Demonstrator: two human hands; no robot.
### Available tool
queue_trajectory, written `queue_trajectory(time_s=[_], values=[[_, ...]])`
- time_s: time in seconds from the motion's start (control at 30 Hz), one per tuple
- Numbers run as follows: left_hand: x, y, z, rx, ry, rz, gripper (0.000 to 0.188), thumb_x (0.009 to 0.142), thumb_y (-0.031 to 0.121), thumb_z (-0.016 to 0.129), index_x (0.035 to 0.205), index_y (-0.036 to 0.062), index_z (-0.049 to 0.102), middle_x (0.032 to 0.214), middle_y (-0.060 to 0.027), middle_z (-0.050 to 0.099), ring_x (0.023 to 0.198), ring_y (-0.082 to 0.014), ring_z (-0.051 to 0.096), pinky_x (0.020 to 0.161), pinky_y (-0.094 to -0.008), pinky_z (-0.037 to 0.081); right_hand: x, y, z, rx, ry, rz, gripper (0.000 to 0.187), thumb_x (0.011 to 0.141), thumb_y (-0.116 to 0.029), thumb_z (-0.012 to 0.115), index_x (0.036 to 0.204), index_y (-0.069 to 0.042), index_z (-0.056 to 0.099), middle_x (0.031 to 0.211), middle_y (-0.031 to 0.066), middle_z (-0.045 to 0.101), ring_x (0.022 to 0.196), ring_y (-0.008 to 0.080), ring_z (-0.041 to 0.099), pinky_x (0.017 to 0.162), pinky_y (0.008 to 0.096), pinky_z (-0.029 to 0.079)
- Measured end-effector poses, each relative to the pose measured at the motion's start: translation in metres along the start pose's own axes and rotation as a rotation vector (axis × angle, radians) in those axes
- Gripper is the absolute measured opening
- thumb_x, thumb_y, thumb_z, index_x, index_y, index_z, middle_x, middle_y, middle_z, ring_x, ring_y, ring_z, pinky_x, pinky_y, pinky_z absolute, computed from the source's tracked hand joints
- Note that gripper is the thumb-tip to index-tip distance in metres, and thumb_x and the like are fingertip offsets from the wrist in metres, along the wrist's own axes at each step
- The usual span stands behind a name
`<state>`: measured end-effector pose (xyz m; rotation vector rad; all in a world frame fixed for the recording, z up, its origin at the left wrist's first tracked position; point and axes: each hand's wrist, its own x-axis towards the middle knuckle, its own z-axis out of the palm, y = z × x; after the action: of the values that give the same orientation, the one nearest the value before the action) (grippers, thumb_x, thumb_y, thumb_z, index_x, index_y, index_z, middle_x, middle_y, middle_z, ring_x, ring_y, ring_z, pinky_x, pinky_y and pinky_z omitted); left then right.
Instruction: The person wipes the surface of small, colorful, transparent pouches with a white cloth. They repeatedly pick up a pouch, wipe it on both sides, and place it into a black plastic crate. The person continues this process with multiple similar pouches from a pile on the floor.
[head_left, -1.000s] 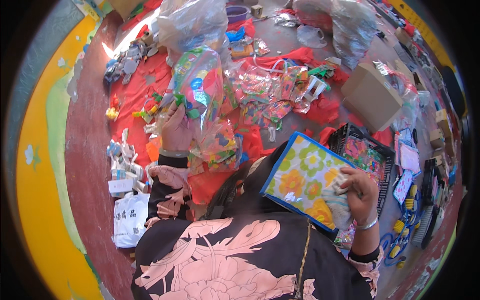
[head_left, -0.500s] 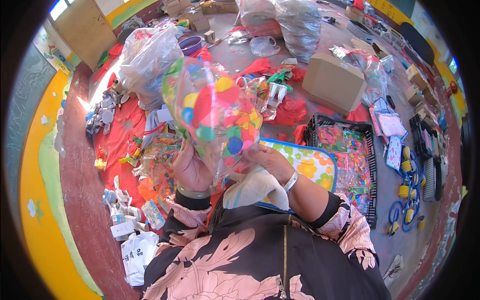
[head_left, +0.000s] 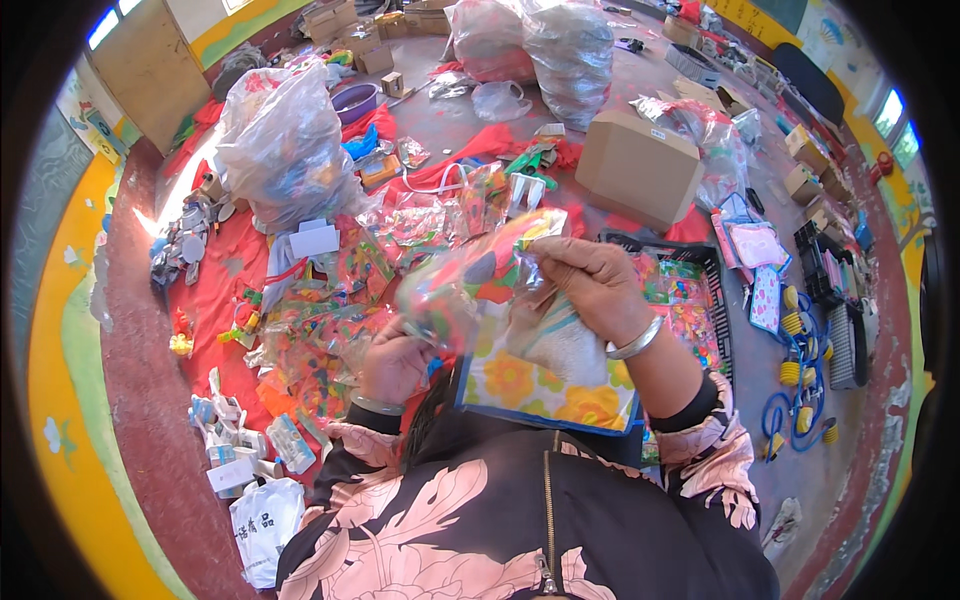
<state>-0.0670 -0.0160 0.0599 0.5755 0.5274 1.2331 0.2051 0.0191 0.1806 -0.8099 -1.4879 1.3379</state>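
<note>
The left grip is closed on the lower left end of a clear plastic bag of multicoloured pieces, and the right grip pinches its upper right edge; motion blurs the pieces. A pale striped cloth hangs beneath the right hand, over a blue-edged floral mat on the lap. Beside the mat's right edge, a black crate holds packets of colourful pieces. Beyond the crate's far edge stands a cardboard box, its contents hidden. On the red sheet's far part, a bulging translucent sack stands near a purple basin.
</note>
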Motion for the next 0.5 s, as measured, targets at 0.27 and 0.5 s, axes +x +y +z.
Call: queue_trajectory(time_s=[0.27,0.5], values=[[0.037,0.039,0.056,0.451,-0.037,0.181,0.035,0.096,0.028,0.043,0.114,-0.0005,0.054,0.116,-0.0112,0.059,0.107,-0.0203,0.057,0.094,-0.0343,0.043,0.019,-0.103,-0.039,-0.345,-0.660,-0.167,0.038,0.078,0.015,0.048,0.108,-0.002,0.065,0.093,0.0108,0.068,0.084,0.0137,0.063,0.075,0.0272,0.048],[0.046,0.026,0.140,-0.004,-0.505,-0.515,0.066,0.095,0.053,0.030,0.129,-0.0018,0.042,0.127,-0.0150,0.052,0.119,-0.0249,0.049,0.103,-0.0405,0.036,0.020,-0.107,-0.054,-0.434,-0.868,0.063,0.033,0.078,0.009,0.052,0.107,-0.001,0.066,0.097,0.0124,0.068,0.086,0.0144,0.062,0.078,0.0278,0.048]])
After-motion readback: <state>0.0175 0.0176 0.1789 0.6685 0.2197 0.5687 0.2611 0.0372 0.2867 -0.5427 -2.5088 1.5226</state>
